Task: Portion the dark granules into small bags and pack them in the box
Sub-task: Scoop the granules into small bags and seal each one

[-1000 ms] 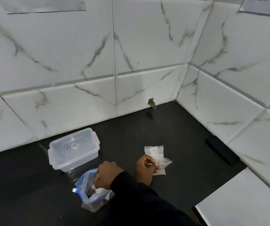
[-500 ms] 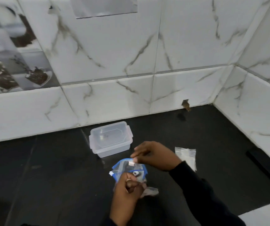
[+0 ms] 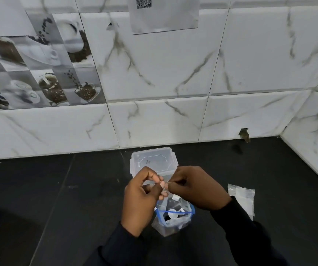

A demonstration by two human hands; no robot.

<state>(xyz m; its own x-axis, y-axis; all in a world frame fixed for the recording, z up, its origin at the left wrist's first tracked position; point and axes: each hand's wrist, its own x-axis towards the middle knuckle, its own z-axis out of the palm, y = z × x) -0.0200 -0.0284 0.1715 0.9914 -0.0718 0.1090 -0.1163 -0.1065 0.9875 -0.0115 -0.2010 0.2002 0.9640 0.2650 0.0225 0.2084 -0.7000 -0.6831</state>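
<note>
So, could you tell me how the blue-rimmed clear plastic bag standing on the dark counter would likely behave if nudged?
The blue-rimmed clear plastic bag looks thin and crumpled, so it would probably crumple rather than slide as one piece. It stands upright with its mouth open, so a push might tip it and spill the contents. It probably weighs little, since it looks only partly filled.

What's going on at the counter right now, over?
Left hand and right hand pinching a small clear bag above the blue-zip bag. Lidded plastic box behind, shut. Spare small bags right. Nothing blocking.
</note>
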